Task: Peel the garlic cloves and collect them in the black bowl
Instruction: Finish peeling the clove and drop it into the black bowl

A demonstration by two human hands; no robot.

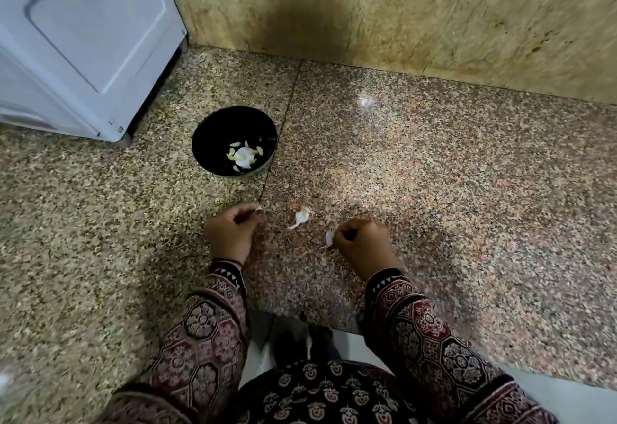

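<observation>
A black bowl (213, 136) stands on the speckled granite counter (434, 173) with several pale peeled garlic cloves (243, 155) in its bottom. My left hand (230, 233) is curled just below the bowl and pinches a small garlic piece (258, 210) at its fingertips. To the right, my right hand (362, 243) is curled too and pinches a whitish piece of garlic or skin (329, 239). Between the two hands a scrap of garlic skin (301, 217) lies loose on the counter.
A white appliance (83, 39) stands at the back left, close to the bowl. A beige stone wall (400, 12) runs along the back. The counter's front edge (334, 321) lies near my body, with floor below.
</observation>
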